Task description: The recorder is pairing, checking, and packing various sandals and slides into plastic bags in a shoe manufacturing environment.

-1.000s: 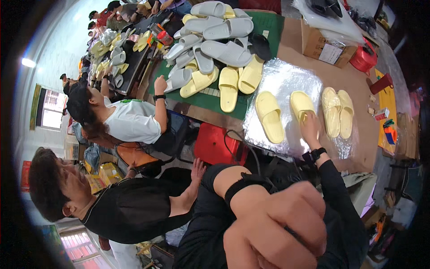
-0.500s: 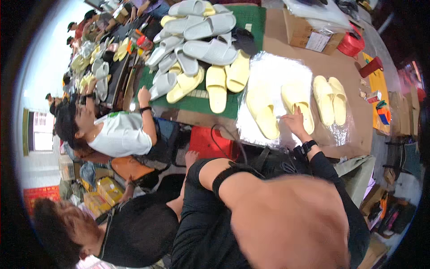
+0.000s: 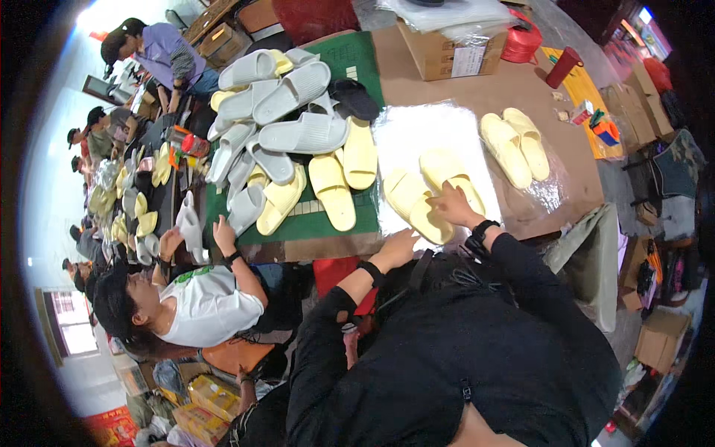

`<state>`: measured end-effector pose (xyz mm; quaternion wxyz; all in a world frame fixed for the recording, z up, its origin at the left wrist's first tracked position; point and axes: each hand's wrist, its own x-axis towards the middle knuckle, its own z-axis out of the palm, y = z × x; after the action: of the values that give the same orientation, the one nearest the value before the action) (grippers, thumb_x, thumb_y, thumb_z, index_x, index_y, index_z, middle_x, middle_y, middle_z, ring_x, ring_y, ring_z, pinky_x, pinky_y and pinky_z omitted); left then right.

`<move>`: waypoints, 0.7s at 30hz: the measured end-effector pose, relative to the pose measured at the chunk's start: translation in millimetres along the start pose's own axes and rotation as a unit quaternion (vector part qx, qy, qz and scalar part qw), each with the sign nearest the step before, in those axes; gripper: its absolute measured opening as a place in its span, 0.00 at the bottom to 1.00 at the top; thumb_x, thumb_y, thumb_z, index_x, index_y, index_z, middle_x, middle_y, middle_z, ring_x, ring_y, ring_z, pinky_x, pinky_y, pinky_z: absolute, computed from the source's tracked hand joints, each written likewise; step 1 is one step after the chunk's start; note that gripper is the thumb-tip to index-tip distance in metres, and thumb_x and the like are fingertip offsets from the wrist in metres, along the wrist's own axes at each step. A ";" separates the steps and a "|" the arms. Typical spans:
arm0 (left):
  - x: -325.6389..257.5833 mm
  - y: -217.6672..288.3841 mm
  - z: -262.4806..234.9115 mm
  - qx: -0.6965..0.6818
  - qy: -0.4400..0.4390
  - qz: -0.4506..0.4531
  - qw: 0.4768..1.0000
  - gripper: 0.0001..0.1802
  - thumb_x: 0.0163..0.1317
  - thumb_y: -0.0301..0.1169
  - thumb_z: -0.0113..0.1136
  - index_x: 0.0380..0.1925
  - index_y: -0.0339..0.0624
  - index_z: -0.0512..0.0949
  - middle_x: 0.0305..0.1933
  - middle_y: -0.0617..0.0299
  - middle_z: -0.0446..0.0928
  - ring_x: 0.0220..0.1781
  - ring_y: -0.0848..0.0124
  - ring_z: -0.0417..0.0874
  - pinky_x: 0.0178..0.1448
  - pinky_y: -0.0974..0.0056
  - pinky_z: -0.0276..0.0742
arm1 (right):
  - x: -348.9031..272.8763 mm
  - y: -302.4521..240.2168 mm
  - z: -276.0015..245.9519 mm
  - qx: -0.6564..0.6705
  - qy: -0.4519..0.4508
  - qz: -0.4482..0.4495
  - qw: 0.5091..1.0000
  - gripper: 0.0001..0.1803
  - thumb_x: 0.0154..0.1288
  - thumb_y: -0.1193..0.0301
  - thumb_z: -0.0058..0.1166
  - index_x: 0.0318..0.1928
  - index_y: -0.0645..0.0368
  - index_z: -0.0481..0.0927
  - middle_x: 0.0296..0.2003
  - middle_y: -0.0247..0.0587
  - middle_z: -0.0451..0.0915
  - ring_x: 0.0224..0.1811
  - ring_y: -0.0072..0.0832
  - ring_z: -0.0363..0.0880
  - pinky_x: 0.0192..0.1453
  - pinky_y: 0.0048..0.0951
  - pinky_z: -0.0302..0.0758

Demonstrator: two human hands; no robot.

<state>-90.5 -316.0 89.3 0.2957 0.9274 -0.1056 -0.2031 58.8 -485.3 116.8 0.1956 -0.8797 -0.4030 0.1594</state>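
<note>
Head cam: right hand (image 3: 456, 207) fingers flat on pale yellow slipper (image 3: 417, 205), left hand (image 3: 398, 248) open, nothing held, on silver sheet (image 3: 417, 134)

At twelve o'clock on the brown table we see a brown cardboard box (image 3: 439, 51) with a white label (image 3: 468, 61) on its near side and clear plastic bags (image 3: 447, 13) heaped on top. At about eleven o'clock more brown cartons (image 3: 223, 41) stand beyond the table. Low at seven o'clock lie yellow packets (image 3: 212, 395), and at four o'clock what may be another carton (image 3: 659, 343), dim near the rim.
</note>
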 end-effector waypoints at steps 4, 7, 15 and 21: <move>14.9 -18.2 37.0 0.193 0.121 0.130 0.965 0.17 0.50 0.30 0.52 0.44 0.47 0.75 0.49 0.47 0.69 0.53 0.55 0.69 0.52 0.56 0.68 | 15.7 -5.3 20.0 0.075 0.082 0.031 0.993 0.21 0.50 0.59 0.52 0.43 0.55 0.76 0.43 0.49 0.69 0.49 0.43 0.65 0.55 0.48 0.57; 24.2 4.7 21.5 0.133 0.068 0.121 0.981 0.19 0.53 0.33 0.52 0.48 0.59 0.73 0.53 0.48 0.67 0.56 0.53 0.67 0.52 0.56 0.67 | 16.5 1.8 0.7 0.126 0.071 0.085 0.986 0.22 0.50 0.64 0.53 0.46 0.60 0.73 0.43 0.51 0.69 0.48 0.44 0.67 0.55 0.40 0.61; 42.7 34.7 -12.6 0.310 -0.021 0.050 0.949 0.30 0.59 0.51 0.44 0.61 0.59 0.59 0.68 0.58 0.52 0.66 0.50 0.52 0.63 0.48 0.51 | -61.8 46.4 -71.2 0.420 0.093 0.220 0.875 0.21 0.59 0.69 0.51 0.52 0.67 0.69 0.46 0.42 0.73 0.51 0.27 0.69 0.54 0.24 0.65; 62.8 31.9 -25.3 0.293 0.055 0.021 0.954 0.35 0.61 0.47 0.41 0.63 0.38 0.51 0.68 0.56 0.50 0.67 0.56 0.52 0.65 0.48 0.49 | -128.4 43.9 -113.0 0.689 -0.076 0.168 0.701 0.20 0.58 0.74 0.50 0.52 0.69 0.70 0.48 0.40 0.74 0.47 0.24 0.73 0.54 0.23 0.67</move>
<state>-25.6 -348.6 107.2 0.0204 0.9807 -0.1633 -0.1056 56.5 -635.1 210.4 0.6856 -0.5374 -0.0397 0.4895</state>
